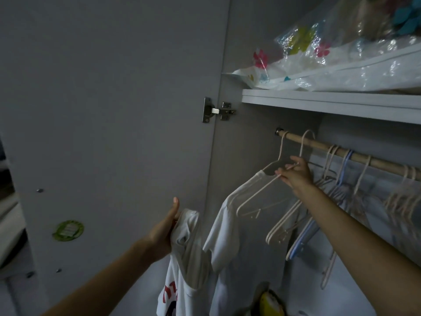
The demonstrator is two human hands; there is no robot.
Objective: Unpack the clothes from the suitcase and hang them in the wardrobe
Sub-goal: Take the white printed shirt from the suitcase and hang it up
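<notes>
1. The wardrobe door [109,110] stands open on the left, its hinge [216,110] fixed at the edge of the side wall.
2. A wooden rail [319,144] runs under a white shelf [330,103] inside the wardrobe.
3. The right hand [296,174] reaches up to the rail's left end; its grip is clenched, the fingers pinching the neck of a bare cream hanger [257,197] whose hook sits over the rail.
4. Just left of that hanger, a white T-shirt [225,224] hangs on another hanger from the rail, its shoulder touching the bare hanger's arm.
5. The left hand [165,226] is lower and to the left, near the door; its grip is clenched on the bunched top of a second white shirt [182,270], thumb pointing up. This shirt dangles below the hand and shows red and dark print near its bottom edge.
6. Further right on the rail hang several more bare hangers [330,197], cream and pale blue, tilted and crowded together.
7. On the shelf lies a clear plastic bag [330,65] printed with coloured flowers, with folded bedding inside.
8. A round green sticker [68,230] is on the inside of the door.
9. A yellow object [271,302] shows at the bottom of the wardrobe; what it is cannot be told.
</notes>
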